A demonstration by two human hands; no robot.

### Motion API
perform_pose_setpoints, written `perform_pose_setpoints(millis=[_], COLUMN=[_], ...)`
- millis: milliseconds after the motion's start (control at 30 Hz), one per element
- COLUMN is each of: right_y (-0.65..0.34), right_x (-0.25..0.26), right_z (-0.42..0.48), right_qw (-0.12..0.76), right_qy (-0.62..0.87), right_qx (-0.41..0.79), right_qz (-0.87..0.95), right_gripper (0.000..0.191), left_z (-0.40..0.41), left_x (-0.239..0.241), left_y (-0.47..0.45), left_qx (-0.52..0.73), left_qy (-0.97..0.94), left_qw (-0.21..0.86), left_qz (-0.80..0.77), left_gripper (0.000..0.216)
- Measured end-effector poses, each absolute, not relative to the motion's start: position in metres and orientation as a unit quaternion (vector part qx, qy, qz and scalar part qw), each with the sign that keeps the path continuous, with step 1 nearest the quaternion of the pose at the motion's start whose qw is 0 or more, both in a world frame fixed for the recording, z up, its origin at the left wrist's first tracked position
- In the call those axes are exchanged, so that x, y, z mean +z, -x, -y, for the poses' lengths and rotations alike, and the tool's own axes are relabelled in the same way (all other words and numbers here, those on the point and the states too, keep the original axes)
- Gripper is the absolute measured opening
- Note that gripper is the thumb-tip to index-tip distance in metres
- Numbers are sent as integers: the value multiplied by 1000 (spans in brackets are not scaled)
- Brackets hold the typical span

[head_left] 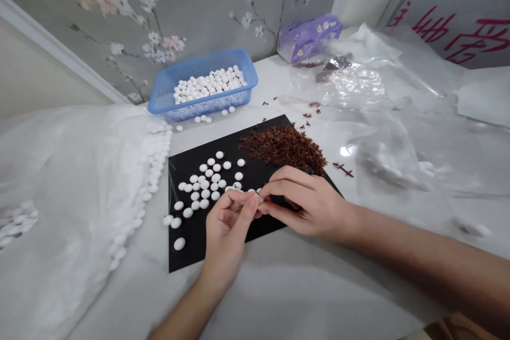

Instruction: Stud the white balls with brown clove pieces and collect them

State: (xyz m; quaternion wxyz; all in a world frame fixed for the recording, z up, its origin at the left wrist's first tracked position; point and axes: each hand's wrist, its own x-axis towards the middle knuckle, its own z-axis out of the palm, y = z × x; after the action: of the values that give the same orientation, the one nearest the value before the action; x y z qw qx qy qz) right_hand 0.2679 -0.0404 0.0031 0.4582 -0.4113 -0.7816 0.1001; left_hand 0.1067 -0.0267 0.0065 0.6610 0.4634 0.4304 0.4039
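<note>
Head view shows one small white ball (pixel 259 198), rounded and partly hidden, pinched at the fingertips of your left hand (pixel 228 229) and your right hand (pixel 314 203), over the flat black board (pixel 194 247). From this grip, the pile of brown star-shaped pieces (pixel 285 149), spiky and dry-looking, lies ahead and rightward, nearer your right hand; smooth loose white balls (pixel 204 185) lie leftward, nearer your left.
</note>
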Motion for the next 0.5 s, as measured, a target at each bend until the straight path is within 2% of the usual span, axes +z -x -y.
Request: perform_pose_setpoints(millis=[100, 200, 267, 367, 500], right_y=[-276, -286, -292, -295, -294], right_x=[11, 14, 12, 6, 1], right_z=[39, 32, 26, 19, 18], right_qw=[426, 405, 371, 282, 187], right_qy=[413, 452, 512, 593, 590], right_qx=[126, 125, 88, 40, 35], right_qz=[795, 785, 769, 754, 784], right_gripper=[15, 20, 15, 22, 28], left_z=[30, 31, 27, 15, -3], left_x=[6, 6, 8, 12, 15], left_y=[-108, -106, -103, -93, -80], left_qx=[410, 443, 455, 438, 378], left_qy=[-486, -534, -587, -696, -804], left_qw=[630, 549, 473, 323, 119], left_qz=[-445, -466, -474, -468, -443], left_gripper=[8, 5, 5, 7, 9])
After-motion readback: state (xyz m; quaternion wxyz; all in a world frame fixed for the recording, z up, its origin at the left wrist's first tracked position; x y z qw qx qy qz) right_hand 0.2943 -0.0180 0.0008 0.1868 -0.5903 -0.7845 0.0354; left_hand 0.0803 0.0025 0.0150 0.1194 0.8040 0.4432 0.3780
